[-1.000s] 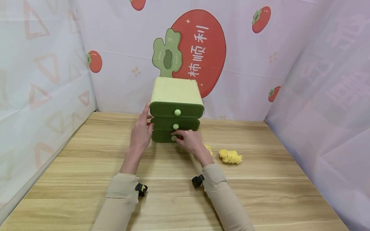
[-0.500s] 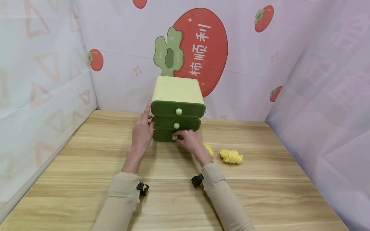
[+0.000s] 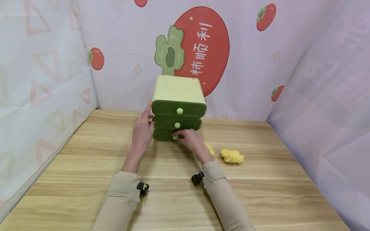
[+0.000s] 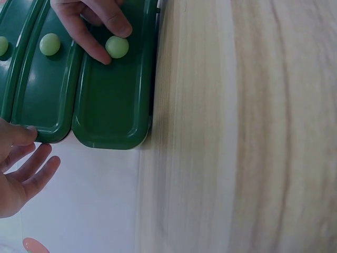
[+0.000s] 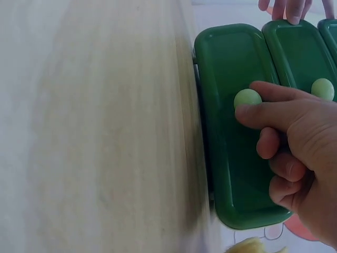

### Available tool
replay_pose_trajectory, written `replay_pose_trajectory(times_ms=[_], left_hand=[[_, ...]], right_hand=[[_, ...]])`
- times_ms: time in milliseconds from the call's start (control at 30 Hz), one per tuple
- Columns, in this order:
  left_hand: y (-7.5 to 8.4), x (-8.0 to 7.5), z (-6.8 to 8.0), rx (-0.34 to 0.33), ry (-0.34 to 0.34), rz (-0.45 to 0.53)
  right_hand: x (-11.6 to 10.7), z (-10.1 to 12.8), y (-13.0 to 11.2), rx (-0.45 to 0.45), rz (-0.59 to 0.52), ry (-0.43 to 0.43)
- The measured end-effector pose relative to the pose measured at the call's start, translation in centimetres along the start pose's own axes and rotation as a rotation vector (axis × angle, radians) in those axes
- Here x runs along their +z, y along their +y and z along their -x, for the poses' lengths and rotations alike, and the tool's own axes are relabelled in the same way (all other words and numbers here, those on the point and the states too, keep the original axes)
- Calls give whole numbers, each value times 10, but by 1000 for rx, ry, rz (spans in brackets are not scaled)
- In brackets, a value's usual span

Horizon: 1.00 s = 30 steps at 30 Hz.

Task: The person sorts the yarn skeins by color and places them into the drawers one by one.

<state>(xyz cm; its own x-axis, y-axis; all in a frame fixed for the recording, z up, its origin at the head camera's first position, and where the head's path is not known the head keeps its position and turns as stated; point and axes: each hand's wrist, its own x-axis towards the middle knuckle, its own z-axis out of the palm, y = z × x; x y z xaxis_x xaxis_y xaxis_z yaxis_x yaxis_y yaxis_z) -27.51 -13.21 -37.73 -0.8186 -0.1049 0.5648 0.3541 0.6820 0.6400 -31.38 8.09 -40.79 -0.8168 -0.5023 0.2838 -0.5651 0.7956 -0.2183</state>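
Knob (image 3: 174, 137) of the bottom drawer (image 3: 163, 136) sits pinched in the right hand (image 3: 191, 141), low on the small green chest (image 3: 177, 109) at the back of the table (image 3: 86, 179). The chest looks like light, stiff, smooth plastic that could slide when pulled, so the little round knob is the place to grip. The left hand (image 3: 142, 133), fingers straight, braces its side. Yellow yarn (image 3: 232, 156) lies nearby. Since a second ago, hands and drawer have barely moved.
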Motion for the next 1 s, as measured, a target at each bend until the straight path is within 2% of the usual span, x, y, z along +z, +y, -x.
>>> replay_pose_trajectory(times_ms=[200, 467, 700, 867, 1000], left_hand=[[0, 1, 0, -2, -3, 7], [-1, 2, 0, 3, 6, 2], [-2, 0, 1, -5, -4, -5], [-2, -2, 0, 0, 11, -3], [-1, -1, -1, 7, -8, -10]], right_hand=[[1, 0, 5, -80, 16, 3], [-3, 2, 8, -143, -17, -52], [-11, 9, -6, -204, 133, -50], [-17, 12, -17, -212, 142, -86], [-22, 15, -20, -220, 150, -143]])
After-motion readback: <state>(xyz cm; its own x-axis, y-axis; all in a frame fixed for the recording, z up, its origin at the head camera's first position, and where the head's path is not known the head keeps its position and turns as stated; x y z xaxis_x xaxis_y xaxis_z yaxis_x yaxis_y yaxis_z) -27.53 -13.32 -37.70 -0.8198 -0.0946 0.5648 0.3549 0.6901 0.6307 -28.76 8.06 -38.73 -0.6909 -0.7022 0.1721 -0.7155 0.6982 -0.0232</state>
